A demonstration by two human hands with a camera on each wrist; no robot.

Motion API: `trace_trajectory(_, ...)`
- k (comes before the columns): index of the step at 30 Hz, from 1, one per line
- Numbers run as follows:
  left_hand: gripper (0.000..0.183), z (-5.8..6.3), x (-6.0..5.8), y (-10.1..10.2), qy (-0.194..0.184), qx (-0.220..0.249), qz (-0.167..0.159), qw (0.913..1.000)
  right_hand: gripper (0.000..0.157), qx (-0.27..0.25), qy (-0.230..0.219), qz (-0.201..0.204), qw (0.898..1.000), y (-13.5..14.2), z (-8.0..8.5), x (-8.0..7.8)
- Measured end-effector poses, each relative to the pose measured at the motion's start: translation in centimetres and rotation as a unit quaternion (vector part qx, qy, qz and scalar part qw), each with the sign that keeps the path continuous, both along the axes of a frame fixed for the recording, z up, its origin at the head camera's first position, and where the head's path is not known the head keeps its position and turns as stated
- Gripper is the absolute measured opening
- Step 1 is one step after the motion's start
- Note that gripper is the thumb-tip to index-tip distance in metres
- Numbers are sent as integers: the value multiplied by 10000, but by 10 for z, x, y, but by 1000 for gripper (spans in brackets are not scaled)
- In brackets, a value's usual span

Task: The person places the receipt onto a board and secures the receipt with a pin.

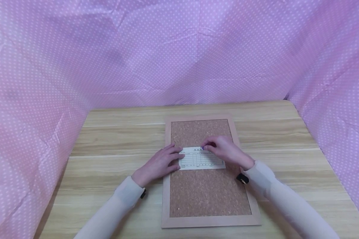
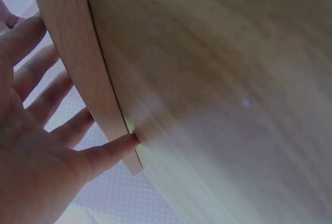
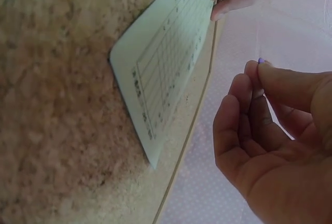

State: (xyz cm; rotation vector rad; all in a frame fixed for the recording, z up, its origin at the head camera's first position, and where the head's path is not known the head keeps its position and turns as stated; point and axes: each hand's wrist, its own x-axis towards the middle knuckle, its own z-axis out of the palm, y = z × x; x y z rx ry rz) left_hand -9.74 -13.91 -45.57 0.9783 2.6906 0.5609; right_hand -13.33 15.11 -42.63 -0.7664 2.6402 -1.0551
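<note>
A framed cork board (image 1: 207, 196) lies flat on the table, with a white printed form (image 1: 194, 161) across its middle. My left hand (image 1: 158, 162) rests over the board's left side, its spread fingertips on the form's left edge. In the left wrist view the little finger lies by the wooden frame (image 2: 78, 37). Between thumb and index finger my right hand (image 1: 227, 151) pinches a small purple push pin (image 3: 261, 60) at the form's top edge. Most of the pin is hidden by the fingertips, and I cannot tell whether its point touches the paper.
The wood-grain table (image 1: 116, 139) spreads out on both sides of the board. Pink dotted cloth (image 1: 179, 59) hangs behind and at the sides. A black strap piece (image 1: 242, 178) hangs under the right wrist, above the board's right edge.
</note>
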Motion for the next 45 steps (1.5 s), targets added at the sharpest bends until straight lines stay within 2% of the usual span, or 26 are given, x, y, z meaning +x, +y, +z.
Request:
trace_trajectory(19,45,-2,0,0,24,29,-37,10000,10,434,-686,-150,9966,-9,-9,-16)
trace_trajectory(33,45,-3,-2,0,70,28,-70,9999,9,416,-1064,-114,9934,-10,-13,-24)
trace_trajectory(45,45,-3,-2,0,40,-1,-61,10000,8,494,-1041,-190,9932,-12,-14,-25)
